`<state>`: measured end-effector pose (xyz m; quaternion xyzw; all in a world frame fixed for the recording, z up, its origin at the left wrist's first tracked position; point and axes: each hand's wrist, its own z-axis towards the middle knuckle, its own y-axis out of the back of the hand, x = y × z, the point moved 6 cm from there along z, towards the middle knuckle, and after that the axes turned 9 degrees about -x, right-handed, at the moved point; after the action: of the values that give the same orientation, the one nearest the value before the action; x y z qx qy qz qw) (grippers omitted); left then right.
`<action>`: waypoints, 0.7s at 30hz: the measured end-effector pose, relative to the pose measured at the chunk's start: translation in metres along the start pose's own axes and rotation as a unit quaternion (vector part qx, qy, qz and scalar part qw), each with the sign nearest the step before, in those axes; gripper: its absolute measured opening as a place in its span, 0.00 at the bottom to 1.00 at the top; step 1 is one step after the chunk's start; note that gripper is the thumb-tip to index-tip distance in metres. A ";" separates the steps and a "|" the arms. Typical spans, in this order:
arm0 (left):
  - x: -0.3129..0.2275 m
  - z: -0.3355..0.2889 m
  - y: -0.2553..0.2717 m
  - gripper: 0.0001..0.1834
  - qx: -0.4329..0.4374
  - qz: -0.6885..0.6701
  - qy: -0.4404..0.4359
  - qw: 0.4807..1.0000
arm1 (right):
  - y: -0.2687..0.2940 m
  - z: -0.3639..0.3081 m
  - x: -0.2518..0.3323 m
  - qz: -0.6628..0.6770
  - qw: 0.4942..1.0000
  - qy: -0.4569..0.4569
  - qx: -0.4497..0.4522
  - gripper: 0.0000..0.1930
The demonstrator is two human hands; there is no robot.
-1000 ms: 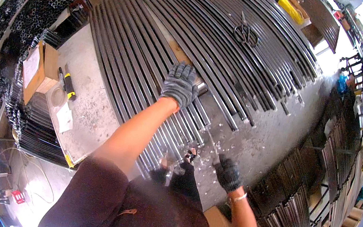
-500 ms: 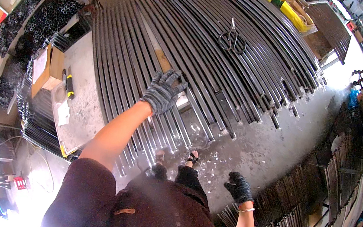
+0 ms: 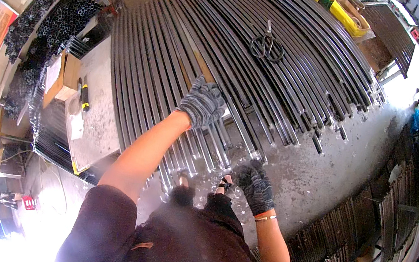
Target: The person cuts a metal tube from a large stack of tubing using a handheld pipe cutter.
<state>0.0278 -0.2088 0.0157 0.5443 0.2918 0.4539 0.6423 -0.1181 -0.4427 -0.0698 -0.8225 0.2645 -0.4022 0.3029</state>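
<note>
Long dark metal tubes (image 3: 138,66) lie side by side in a wide layer in front of me. My left hand (image 3: 203,104), in a grey striped knitted glove, rests over the middle of the layer. Its fingers are curled round a tube there; the fingertips are partly hidden. Also gloved, my right hand (image 3: 256,188) is at the near ends of a pair of tubes. Its fingers look bent but are dark and blurred, so their hold on the tube ends does not show. A pair of black-handled scissors (image 3: 267,47) lies on the tubes farther off.
Left of the tubes stands a pale worktable (image 3: 93,130) with a cardboard box (image 3: 68,77) and a yellow-and-black cutter (image 3: 85,97). Bundled tubes (image 3: 66,17) fill a rack behind it. More stacked tubes (image 3: 329,252) lie at lower right. A yellow tray (image 3: 348,19) sits at the far right.
My right hand has moved up and left from beside the stacked tubes to the near tube ends. My left hand's fingers, spread before, are now curled.
</note>
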 end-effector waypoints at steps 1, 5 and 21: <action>0.001 -0.001 -0.002 0.17 0.028 0.009 -0.005 1.000 | -0.010 0.002 0.000 0.058 0.998 -0.012 -0.025 0.15; 0.026 0.006 0.001 0.19 0.086 -0.043 0.136 0.986 | -0.007 0.033 -0.020 0.161 0.983 0.031 -0.088 0.13; 0.050 0.018 -0.031 0.34 0.071 0.027 0.322 0.944 | -0.060 0.041 -0.017 -0.857 0.500 0.128 0.011 0.17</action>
<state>0.0724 -0.1709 -0.0038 0.4212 0.4994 0.6002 0.4615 -0.0823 -0.3792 -0.0557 -0.5826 -0.5382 -0.5687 -0.2180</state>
